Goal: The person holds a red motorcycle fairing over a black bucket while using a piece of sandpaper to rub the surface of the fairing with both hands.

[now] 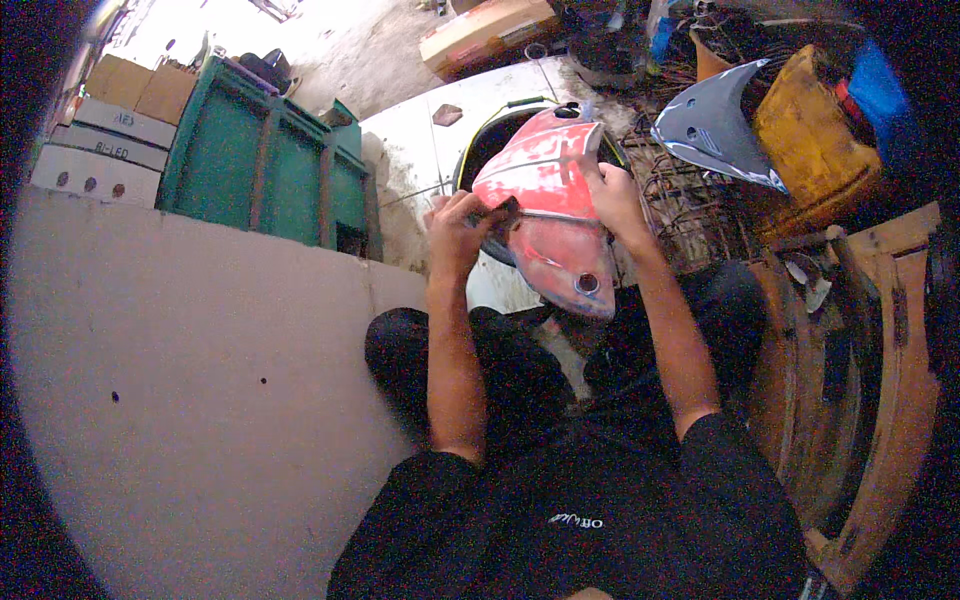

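Observation:
A red motorcycle body panel (550,240) with worn whitish patches and a round hole near its lower end lies tilted over a black tub (464,160). My right hand (615,205) grips the panel's right edge, thumb on top. At the panel's left edge, my left hand (458,228) is closed on a small dark piece (508,208) that looks like sandpaper. That piece touches the panel or sits just above it. Some of the left fingertips are hidden.
A grey panel (715,125) and a yellow container (815,140) stand at the right, by a metal rack (690,205). Wooden furniture (880,330) is near right. At left are a pale wall (200,350), a green cabinet (270,165) and cartons (110,150). A cardboard box (485,35) lies farther back.

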The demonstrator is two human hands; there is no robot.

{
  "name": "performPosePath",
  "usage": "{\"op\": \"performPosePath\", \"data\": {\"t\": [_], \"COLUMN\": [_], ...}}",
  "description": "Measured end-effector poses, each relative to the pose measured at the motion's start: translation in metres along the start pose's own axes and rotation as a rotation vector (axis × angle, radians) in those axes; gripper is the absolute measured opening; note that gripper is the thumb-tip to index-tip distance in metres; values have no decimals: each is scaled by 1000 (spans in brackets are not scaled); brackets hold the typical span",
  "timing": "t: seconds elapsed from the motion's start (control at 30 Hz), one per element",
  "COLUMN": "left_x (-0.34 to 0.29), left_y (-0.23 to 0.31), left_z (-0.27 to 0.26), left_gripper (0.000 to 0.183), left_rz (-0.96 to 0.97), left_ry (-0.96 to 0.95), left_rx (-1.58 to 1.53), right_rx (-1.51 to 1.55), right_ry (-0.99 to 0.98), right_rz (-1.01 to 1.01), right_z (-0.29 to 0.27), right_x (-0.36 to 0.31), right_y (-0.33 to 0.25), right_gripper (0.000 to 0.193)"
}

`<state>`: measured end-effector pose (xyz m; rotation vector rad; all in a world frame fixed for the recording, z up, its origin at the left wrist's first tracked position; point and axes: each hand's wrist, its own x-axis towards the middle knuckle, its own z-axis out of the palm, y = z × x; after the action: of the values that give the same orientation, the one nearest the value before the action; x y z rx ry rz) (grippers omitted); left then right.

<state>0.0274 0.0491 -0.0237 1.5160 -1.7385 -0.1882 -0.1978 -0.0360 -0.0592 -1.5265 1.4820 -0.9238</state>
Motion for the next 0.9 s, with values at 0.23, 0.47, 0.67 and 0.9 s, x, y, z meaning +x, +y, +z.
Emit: {"op": "performPosePath", "data": {"t": [0.23,0.47,0.67,0.9], "left_x": [-5,-8,-3,-3], "left_y": [11,27,19,49], "left_z": [23,57,45,68], "left_gripper": [10,17,21,17], "left_rz": [86,197,71,124], "left_ry": [-65,-21,-35,-38], "left_rx": [42,119,46,54], "right_rx": [-18,-69,221,390], "right_ry": [4,-29,-128,-226], "right_rz": [-47,-7,9,58], "right_z": [-6,5,11,6], "right_x": [0,8,19,18], "right_y": [1,3,30,18], "right_gripper": [71,69,54,43]}}
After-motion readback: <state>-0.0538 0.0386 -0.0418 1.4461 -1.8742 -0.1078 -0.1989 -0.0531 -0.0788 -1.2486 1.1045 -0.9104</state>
